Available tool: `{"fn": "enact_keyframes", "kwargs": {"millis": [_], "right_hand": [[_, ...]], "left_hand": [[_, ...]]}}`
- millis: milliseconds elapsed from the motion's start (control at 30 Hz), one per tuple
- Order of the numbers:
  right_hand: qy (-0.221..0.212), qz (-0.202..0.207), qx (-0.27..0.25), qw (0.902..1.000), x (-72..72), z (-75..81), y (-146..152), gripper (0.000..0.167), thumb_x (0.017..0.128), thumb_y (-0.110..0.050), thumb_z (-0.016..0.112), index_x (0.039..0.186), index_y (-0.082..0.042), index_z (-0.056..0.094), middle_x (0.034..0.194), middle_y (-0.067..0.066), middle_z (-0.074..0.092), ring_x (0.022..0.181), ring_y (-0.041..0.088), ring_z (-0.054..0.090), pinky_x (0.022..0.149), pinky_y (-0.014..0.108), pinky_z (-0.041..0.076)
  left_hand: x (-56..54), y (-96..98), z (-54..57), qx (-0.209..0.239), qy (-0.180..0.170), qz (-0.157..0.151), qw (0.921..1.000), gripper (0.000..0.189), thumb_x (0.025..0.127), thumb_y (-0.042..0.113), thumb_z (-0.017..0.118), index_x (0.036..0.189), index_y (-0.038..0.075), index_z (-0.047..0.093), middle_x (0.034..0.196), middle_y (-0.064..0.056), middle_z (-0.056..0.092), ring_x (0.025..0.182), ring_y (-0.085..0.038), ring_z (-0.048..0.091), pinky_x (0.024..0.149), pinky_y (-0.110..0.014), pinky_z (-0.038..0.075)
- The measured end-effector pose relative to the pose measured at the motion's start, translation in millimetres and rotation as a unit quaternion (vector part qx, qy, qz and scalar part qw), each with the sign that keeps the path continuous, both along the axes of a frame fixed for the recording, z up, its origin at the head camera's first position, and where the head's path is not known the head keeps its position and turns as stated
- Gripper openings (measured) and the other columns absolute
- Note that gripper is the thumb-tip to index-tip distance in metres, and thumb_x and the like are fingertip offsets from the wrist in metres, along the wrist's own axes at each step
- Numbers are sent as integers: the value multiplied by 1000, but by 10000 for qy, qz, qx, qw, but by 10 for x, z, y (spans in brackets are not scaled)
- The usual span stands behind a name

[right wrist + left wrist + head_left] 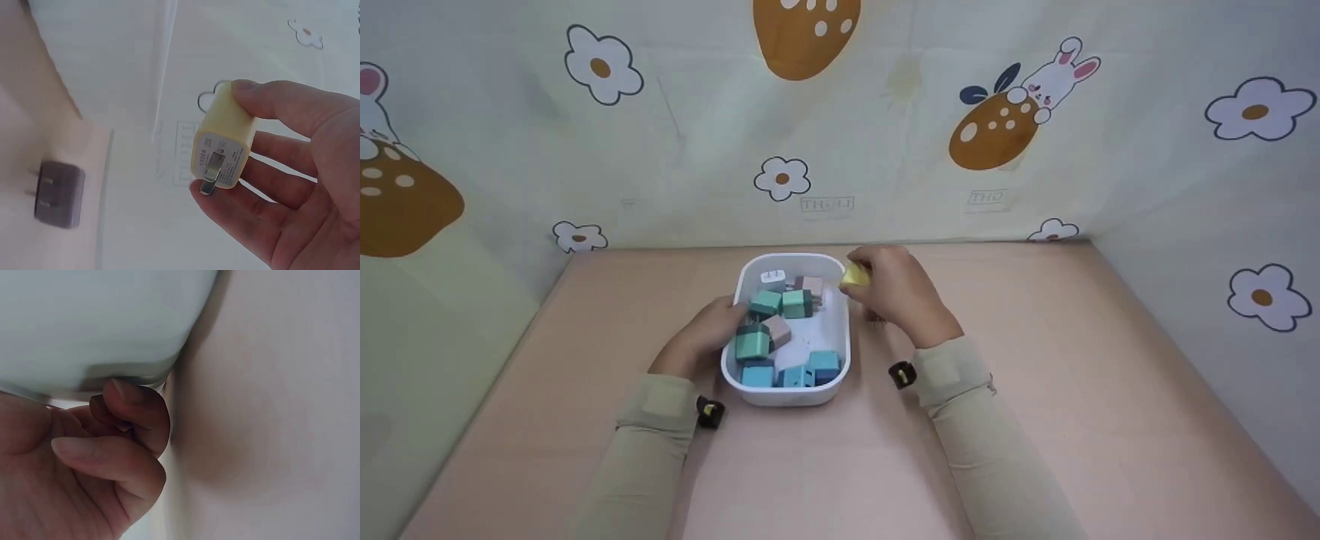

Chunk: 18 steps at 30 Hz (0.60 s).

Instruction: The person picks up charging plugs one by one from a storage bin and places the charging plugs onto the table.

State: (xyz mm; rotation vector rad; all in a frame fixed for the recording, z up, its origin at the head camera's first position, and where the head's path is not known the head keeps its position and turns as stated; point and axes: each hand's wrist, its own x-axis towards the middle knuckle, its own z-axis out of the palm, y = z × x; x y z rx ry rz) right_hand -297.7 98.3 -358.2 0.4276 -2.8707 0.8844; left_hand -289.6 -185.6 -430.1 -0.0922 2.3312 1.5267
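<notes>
A white plastic box [785, 398] stands on the table with several charger plugs inside. Green chargers [752, 343] and pinkish ones [810, 286] lie in its left and far parts, blue ones [796, 376] along the near end, and a white one [772, 280] at the far left. My left hand [706, 334] grips the box's left side, thumb over the rim; in the left wrist view its curled fingers [138, 410] are against the outer wall. Just off the right rim, my right hand [901, 291] pinches a yellow charger [223, 135] between thumb and fingers, its metal prongs showing.
A dark greyish charger [59, 194] lies on the table beneath the right hand, prongs sideways, mostly hidden in the head view. The pinkish table [825, 480] meets a cloth backdrop [697, 150] printed with flowers and rabbits just beyond the box.
</notes>
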Motion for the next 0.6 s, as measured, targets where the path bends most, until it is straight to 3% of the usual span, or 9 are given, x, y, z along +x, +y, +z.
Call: {"fn": "enact_keyframes", "kwargs": {"millis": [333, 600], "right_hand": [[-130, -316, -321, 9989, -166, -63, 321, 49, 93, -22, 85, 137, -6, 70, 132, 11, 70, 113, 25, 67, 103, 42, 57], [-408, -578, -356, 9969, -265, -165, 496, 45, 93, -21, 85, 133, -6, 71, 130, 12, 70, 114, 28, 67, 105, 44, 57]], "left_hand": [[13, 3, 16, -90, -1, -46, 9999, 57, 116, 33, 25, 165, 4, 30, 146, -19, 53, 134, -32, 54, 120, -52, 41], [6, 2, 19, -207, 39, -145, 9997, 58, 117, 31, 25, 167, 3, 26, 152, -20, 50, 141, -35, 50, 124, -54, 35]]}}
